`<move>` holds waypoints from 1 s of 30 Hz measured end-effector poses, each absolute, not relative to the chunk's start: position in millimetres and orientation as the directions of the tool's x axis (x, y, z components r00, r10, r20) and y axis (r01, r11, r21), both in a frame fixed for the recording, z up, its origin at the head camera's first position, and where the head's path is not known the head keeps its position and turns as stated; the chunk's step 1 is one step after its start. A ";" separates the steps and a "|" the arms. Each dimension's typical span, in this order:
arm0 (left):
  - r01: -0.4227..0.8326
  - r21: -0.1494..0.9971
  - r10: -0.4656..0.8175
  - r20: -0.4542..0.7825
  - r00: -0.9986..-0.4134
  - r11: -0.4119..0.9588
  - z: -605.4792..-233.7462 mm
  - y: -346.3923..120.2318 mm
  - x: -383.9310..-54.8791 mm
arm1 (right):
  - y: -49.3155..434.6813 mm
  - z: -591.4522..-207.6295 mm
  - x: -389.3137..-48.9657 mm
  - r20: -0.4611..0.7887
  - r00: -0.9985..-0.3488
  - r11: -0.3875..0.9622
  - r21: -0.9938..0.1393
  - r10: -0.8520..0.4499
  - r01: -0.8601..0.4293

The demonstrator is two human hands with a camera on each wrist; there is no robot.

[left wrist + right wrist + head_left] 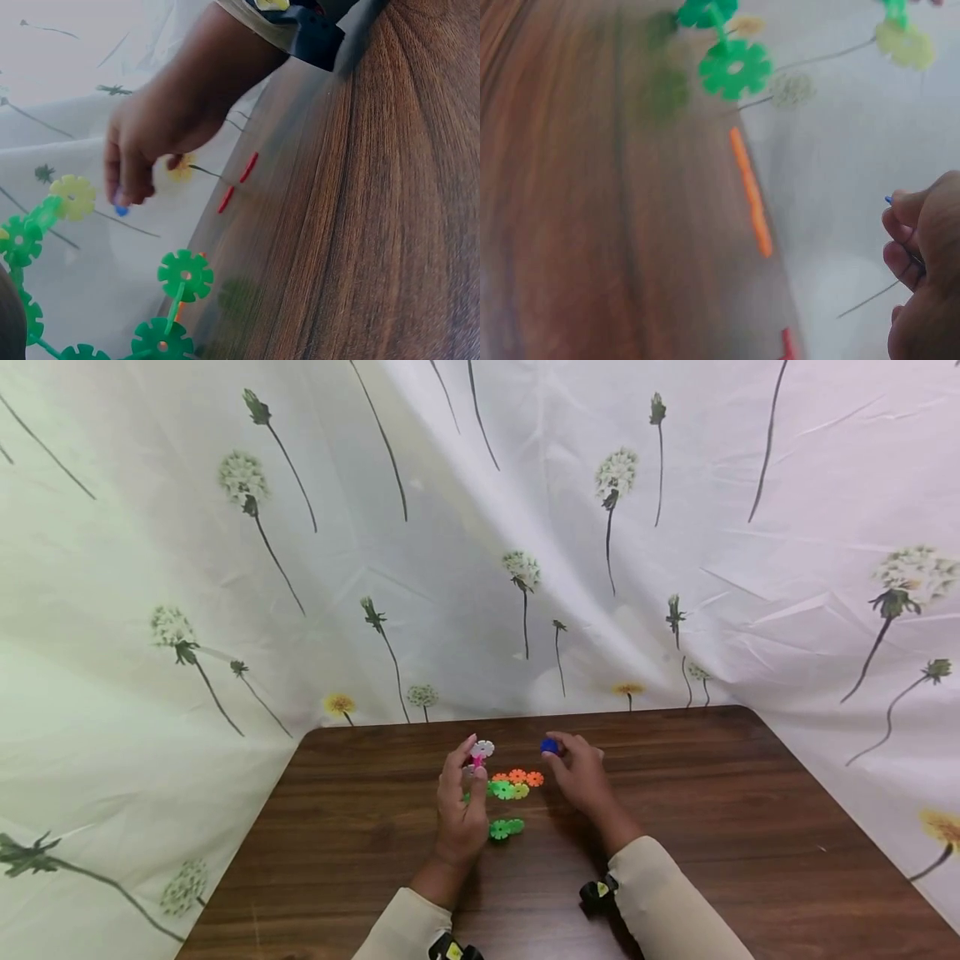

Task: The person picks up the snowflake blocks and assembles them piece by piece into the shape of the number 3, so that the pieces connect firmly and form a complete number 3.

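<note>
My left hand (459,817) holds a linked chain of notched flower-shaped discs between thumb and fingers. White (484,748) and pink discs (478,762) show at its fingertips. Green discs (185,275) and a yellow disc (73,197) of the chain curve through the left wrist view, raised above the table. To the right, my right hand (583,778) pinches a small blue disc (549,746) between thumb and forefinger, apart from the chain. In the right wrist view only a sliver of that blue disc (888,199) shows past the fingers.
Orange discs (517,776) lie in a row on the brown wooden table (345,860), seen edge-on in the right wrist view. Red pieces (249,166) lie on the table too. A white cloth with printed dandelions (450,568) hangs behind and around the table.
</note>
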State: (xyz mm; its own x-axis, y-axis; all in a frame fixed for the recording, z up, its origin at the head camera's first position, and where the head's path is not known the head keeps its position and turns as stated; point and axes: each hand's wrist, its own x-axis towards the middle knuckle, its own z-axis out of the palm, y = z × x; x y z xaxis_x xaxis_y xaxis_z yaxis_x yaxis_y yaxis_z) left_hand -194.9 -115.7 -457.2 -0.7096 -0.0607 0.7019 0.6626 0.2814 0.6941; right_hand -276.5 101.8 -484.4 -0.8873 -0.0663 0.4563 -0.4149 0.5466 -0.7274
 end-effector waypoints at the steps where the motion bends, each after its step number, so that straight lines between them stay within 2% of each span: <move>1: 0.664 0.692 -0.060 0.704 -0.708 0.284 -457.6 -115.5 -195.3 | 100.4 -481.3 -275.6 0.465 -0.883 0.531 -0.732 -0.068 -0.427; 8: 0.695 0.666 -0.067 0.733 -0.677 0.272 -461.9 -114.7 -200.2 | 89.4 -457.9 -265.9 0.525 -0.845 0.411 -0.751 -0.106 -0.518; 15: 0.713 0.648 -0.062 0.750 -0.659 0.268 -463.2 -113.8 -202.7 | 80.3 -432.8 -249.6 0.527 -0.832 0.345 -0.759 -0.172 -0.552; 21: 0.709 0.651 -0.051 0.746 -0.664 0.271 -463.0 -114.3 -202.6 | 73.4 -419.8 -238.2 0.559 -0.800 0.324 -0.732 -0.220 -0.600; 30: 0.688 0.664 -0.055 0.730 -0.681 0.293 -462.1 -114.3 -199.7 | 66.0 -407.1 -222.6 0.536 -0.809 0.247 -0.772 -0.241 -0.585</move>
State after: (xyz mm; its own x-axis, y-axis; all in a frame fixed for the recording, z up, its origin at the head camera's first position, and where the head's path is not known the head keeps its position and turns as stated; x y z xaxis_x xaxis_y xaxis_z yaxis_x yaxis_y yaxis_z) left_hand -199.7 -114.3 -462.1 -0.6815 -0.0550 0.7298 0.6877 0.2930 0.6642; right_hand -222.6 66.0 -407.1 -0.8091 -0.2406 0.5362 -0.5852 0.2469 -0.7724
